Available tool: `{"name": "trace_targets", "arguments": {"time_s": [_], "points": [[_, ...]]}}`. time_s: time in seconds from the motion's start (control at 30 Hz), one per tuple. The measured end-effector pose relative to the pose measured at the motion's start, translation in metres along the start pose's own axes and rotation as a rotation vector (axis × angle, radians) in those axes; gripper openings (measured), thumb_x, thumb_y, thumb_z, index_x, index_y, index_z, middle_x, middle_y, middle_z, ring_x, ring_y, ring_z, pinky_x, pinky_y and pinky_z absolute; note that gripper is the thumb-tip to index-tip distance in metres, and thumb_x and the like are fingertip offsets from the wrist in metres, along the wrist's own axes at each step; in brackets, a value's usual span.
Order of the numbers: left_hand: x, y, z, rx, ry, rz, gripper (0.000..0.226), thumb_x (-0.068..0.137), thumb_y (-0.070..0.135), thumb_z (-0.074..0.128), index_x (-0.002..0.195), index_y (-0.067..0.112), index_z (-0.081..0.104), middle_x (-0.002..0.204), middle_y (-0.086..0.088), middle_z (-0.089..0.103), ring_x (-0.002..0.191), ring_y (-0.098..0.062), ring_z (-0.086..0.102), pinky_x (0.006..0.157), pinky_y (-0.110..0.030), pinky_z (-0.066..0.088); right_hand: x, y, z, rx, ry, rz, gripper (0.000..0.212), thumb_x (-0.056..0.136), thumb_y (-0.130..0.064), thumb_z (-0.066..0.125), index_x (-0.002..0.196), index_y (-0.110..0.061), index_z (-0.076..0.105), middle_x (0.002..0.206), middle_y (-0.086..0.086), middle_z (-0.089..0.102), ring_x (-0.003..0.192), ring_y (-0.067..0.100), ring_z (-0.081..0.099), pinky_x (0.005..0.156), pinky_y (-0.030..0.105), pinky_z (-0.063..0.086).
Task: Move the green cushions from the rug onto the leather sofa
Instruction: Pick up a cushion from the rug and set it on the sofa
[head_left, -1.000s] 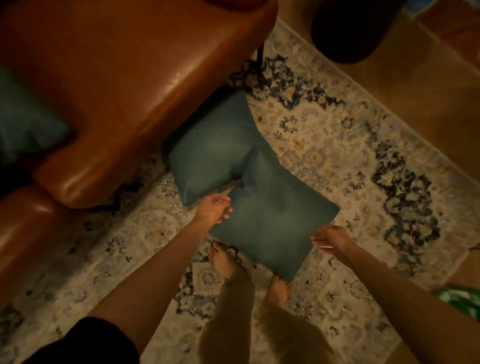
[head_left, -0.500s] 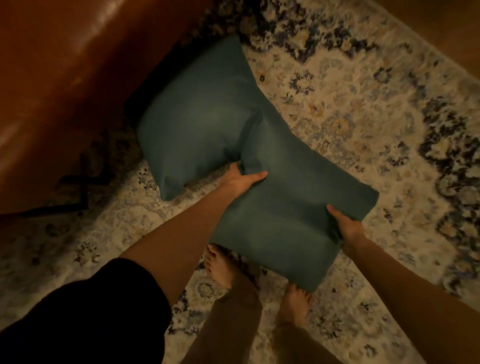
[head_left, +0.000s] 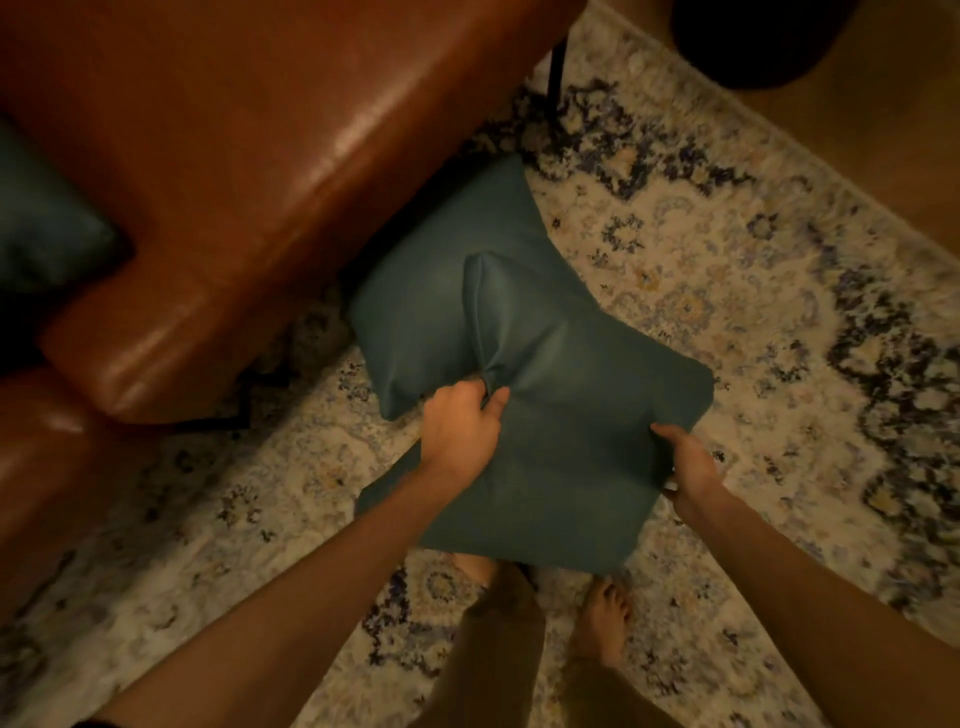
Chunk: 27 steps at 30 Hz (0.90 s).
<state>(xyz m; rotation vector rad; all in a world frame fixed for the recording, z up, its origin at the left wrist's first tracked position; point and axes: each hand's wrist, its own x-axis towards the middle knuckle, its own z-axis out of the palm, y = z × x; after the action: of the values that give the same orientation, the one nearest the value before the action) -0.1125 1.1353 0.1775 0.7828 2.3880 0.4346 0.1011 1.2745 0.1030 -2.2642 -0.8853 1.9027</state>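
The left hand (head_left: 460, 431) is gripping the near cushion (head_left: 566, 467) at its far left corner, and its grip is closing on a bunch of green fabric that is puckering there. The right hand (head_left: 685, 465) is holding the same cushion by its right edge. One digit is lying on top, the rest are going out of sight under the edge, and that grip is holding the cushion as well.

The near cushion is sitting between both hands, over the rug (head_left: 779, 312). Its near edge is covering the toes of one of the bare feet (head_left: 605, 618), and its far corner is overlapping the far cushion (head_left: 431, 301). The far cushion is lying on the rug just right of the sofa (head_left: 234, 156), with its left edge in the shadow beside the sofa's base. A third cushion (head_left: 47, 234) is resting on the sofa seat at the far left, well apart from the other two.

The sofa's thin dark leg (head_left: 557, 67) is standing on the rug at the far side. Beyond the rug, the wooden floor (head_left: 883, 130) is showing, with a dark round thing (head_left: 753, 36) standing on it.
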Motion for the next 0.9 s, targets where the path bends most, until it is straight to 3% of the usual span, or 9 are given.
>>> {"name": "trace_targets", "arguments": {"time_s": [0.1,0.2,0.33,0.47,0.57,0.67,0.83,0.9], "points": [[-0.026,0.009,-0.057,-0.054,0.04,0.033,0.049,0.094,0.036,0.054,0.053,0.022,0.03,0.053,-0.001,0.044,0.065,-0.03,0.056,0.058,-0.034,0.027,-0.048,-0.018,-0.004,-0.126,-0.083,-0.045,0.044,0.089,-0.035,0.063,0.127,-0.015,0.052,0.121,0.0,0.054,0.114,0.026,0.054,0.099,0.045,0.04],[-0.068,0.017,-0.115,-0.025,0.057,0.07,0.047,0.093,0.038,0.054,0.055,0.02,0.033,0.052,0.008,0.035,0.057,-0.02,0.048,0.057,-0.034,0.031,-0.112,-0.045,-0.011,-0.293,-0.131,-0.101,0.064,0.087,-0.039,0.066,0.141,-0.01,0.044,0.132,0.009,0.057,0.116,0.031,0.056,0.103,0.048,0.041],[-0.13,0.032,-0.204,-0.09,0.148,0.089,0.049,0.089,0.053,0.043,0.059,0.015,0.046,0.058,0.004,0.049,0.057,-0.013,0.048,0.056,-0.03,0.031,-0.236,-0.1,-0.001,-0.422,-0.141,-0.358,0.049,0.09,-0.022,0.066,0.135,-0.01,0.05,0.138,0.013,0.054,0.119,0.028,0.055,0.099,0.039,0.044],[-0.176,0.049,-0.297,-0.147,0.292,0.047,0.052,0.084,0.058,0.042,0.06,0.013,0.053,0.057,0.001,0.054,0.057,-0.015,0.052,0.055,-0.036,0.039,-0.354,-0.155,0.028,-0.467,-0.251,-0.665,0.04,0.093,-0.021,0.061,0.132,-0.015,0.053,0.142,0.005,0.049,0.131,0.018,0.046,0.105,0.029,0.037],[-0.2,0.063,-0.359,-0.167,0.405,0.055,0.05,0.08,0.055,0.049,0.054,0.013,0.045,0.053,-0.001,0.053,0.055,-0.019,0.055,0.052,-0.035,0.039,-0.435,-0.203,0.06,-0.45,-0.315,-0.952,0.03,0.09,-0.032,0.062,0.119,-0.027,0.057,0.135,0.0,0.049,0.126,0.009,0.046,0.111,0.033,0.037],[-0.214,0.076,-0.401,-0.125,0.465,0.1,0.045,0.077,0.053,0.053,0.052,0.019,0.041,0.053,-0.003,0.055,0.056,-0.021,0.057,0.052,-0.033,0.035,-0.498,-0.239,0.086,-0.429,-0.385,-1.152,0.041,0.084,-0.045,0.061,0.119,-0.023,0.058,0.131,-0.001,0.051,0.124,0.005,0.047,0.111,0.032,0.038],[-0.211,0.091,-0.452,-0.013,0.522,0.21,0.039,0.076,0.046,0.065,0.054,0.02,0.045,0.057,0.0,0.058,0.062,-0.021,0.06,0.053,-0.031,0.036,-0.567,-0.296,0.126,-0.527,-0.454,-1.462,0.046,0.087,-0.039,0.064,0.126,-0.016,0.055,0.136,0.001,0.044,0.131,0.015,0.042,0.112,0.04,0.036],[-0.205,0.098,-0.469,0.035,0.571,0.228,0.036,0.074,0.042,0.068,0.055,0.016,0.052,0.057,0.0,0.059,0.063,-0.021,0.061,0.052,-0.031,0.038,-0.584,-0.317,0.134,-0.614,-0.408,-1.681,0.041,0.087,-0.031,0.063,0.125,-0.018,0.057,0.144,0.005,0.039,0.137,0.018,0.035,0.115,0.04,0.03]]}}
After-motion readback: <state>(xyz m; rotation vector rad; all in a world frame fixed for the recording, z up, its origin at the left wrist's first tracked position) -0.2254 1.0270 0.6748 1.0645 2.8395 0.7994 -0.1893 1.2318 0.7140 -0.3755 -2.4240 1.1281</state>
